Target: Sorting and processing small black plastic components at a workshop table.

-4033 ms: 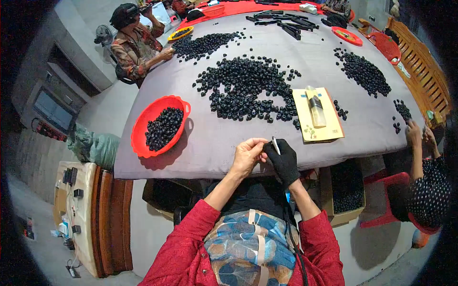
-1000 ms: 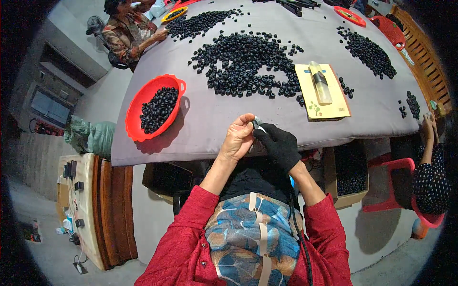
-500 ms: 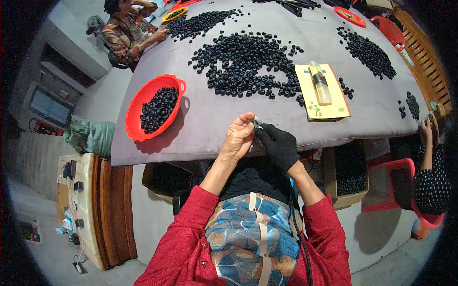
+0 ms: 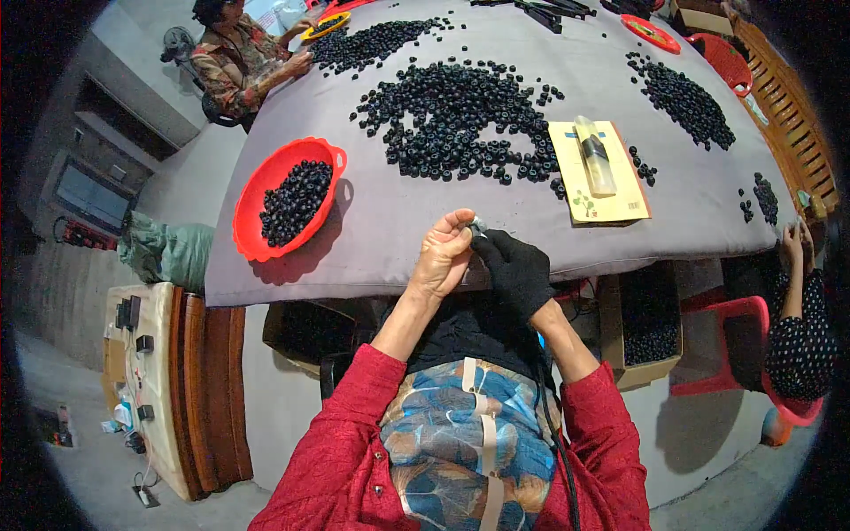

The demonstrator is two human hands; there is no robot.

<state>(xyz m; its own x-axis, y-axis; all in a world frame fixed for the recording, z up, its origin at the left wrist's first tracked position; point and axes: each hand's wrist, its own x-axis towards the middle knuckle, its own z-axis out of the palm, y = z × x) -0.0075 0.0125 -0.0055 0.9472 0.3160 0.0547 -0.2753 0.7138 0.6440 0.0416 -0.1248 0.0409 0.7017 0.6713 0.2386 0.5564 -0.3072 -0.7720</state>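
Observation:
Near the table's front edge, my bare left hand (image 4: 444,254) and my right hand (image 4: 519,273), in a black glove, meet at the fingertips. Both are closed in a pinch. A small pale or shiny bit (image 4: 479,225) shows where they meet; its kind is too small to make out, and fingers hide the rest. Beyond them a wide heap of small black ring-like parts (image 4: 456,119) lies on the grey cloth-covered table (image 4: 390,239). To the left of my hands, a red plastic basin (image 4: 252,211) holds many of the same parts.
A yellow booklet (image 4: 602,208) with a clear tube (image 4: 595,159) on it lies right of the heap. More black piles (image 4: 682,102) lie farther off. One person (image 4: 235,66) works at far left, another (image 4: 801,327) at right. Open boxes (image 4: 651,327) stand under the table.
My hands stay almost still, pinched together. At far left, the other person's raised arm has come down toward the yellow dish.

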